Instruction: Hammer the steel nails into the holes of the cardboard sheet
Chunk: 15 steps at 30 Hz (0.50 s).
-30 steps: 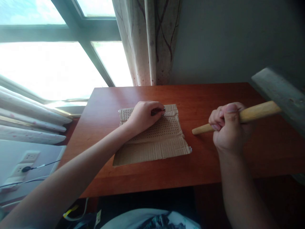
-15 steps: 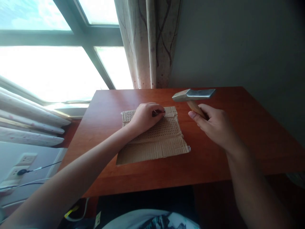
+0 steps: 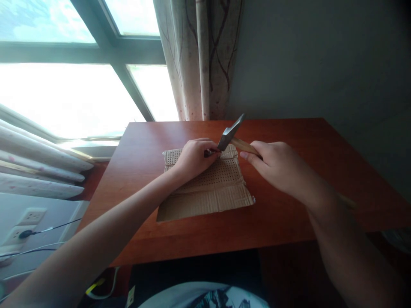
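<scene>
A piece of brown cardboard (image 3: 205, 204) lies on the wooden table, its upper part covered with rows of small dark holes. My left hand (image 3: 197, 157) rests on its far part, thumb and fingers pinched together; what they pinch is too small and hidden to name. My right hand (image 3: 272, 162) is closed around the wooden handle of a hammer (image 3: 230, 132). The hammer's metal head is tilted, its lower end at the left fingertips. Whether it touches anything there I cannot tell.
The reddish-brown table (image 3: 282, 222) extends around the cardboard. A bright window (image 3: 64, 94) and a patterned curtain (image 3: 189, 60) stand beyond it to the left. Wall sockets (image 3: 24, 226) with a plug and cables are at the lower left.
My right hand has swung the hammer left and down, so its head is now at the left fingertips. The left hand and cardboard have stayed in place.
</scene>
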{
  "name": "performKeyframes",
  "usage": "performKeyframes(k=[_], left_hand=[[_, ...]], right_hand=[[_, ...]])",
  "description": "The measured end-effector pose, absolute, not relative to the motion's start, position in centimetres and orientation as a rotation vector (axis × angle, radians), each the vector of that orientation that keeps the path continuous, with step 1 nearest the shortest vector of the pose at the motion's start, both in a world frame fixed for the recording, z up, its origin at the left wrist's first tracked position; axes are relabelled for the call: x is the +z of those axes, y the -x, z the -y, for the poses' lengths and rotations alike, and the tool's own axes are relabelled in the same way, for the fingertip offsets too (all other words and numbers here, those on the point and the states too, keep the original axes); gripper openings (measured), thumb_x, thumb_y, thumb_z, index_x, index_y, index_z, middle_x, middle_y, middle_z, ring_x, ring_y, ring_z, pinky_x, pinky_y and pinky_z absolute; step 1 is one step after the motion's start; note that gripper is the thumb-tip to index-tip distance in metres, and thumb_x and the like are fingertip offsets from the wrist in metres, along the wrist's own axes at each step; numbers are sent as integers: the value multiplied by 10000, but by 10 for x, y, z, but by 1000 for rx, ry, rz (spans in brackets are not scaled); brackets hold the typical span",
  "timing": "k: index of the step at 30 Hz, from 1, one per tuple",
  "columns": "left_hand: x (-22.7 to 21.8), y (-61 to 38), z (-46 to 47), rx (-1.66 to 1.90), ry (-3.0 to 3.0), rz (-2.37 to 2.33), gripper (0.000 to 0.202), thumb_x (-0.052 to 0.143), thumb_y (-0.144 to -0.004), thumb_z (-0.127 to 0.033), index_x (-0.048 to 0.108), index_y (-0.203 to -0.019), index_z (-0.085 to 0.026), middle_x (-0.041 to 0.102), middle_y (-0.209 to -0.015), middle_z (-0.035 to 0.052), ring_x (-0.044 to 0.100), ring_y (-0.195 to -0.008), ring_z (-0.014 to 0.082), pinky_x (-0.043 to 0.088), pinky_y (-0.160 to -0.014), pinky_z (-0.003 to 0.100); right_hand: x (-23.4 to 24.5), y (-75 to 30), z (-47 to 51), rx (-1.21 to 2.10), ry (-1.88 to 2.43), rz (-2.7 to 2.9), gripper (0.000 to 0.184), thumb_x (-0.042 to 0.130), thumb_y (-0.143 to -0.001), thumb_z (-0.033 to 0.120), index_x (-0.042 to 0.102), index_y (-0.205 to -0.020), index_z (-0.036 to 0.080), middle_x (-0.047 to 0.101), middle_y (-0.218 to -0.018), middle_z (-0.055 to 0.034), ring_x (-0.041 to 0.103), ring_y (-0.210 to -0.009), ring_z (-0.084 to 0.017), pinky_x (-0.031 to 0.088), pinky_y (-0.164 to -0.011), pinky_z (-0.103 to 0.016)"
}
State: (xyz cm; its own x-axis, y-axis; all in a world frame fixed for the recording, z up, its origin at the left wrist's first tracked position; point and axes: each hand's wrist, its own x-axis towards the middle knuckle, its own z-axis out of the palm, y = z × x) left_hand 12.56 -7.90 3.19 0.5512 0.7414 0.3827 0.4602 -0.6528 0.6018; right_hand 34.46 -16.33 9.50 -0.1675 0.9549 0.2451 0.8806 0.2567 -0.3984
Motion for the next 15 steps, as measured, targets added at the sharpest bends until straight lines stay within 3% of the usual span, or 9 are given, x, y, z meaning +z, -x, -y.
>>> performKeyframes(k=[15], left_hand=[[33, -126, 79, 890, -2327, -979, 101, 663, -828, -183, 754, -870, -190, 750, -860, 33, 663, -716, 147, 511, -680, 268]], right_hand=[[98, -342, 164, 219, 1708, 2053, 399, 553, -962, 451, 400, -662, 235, 477, -555, 12, 398, -505, -149, 179, -553, -341]])
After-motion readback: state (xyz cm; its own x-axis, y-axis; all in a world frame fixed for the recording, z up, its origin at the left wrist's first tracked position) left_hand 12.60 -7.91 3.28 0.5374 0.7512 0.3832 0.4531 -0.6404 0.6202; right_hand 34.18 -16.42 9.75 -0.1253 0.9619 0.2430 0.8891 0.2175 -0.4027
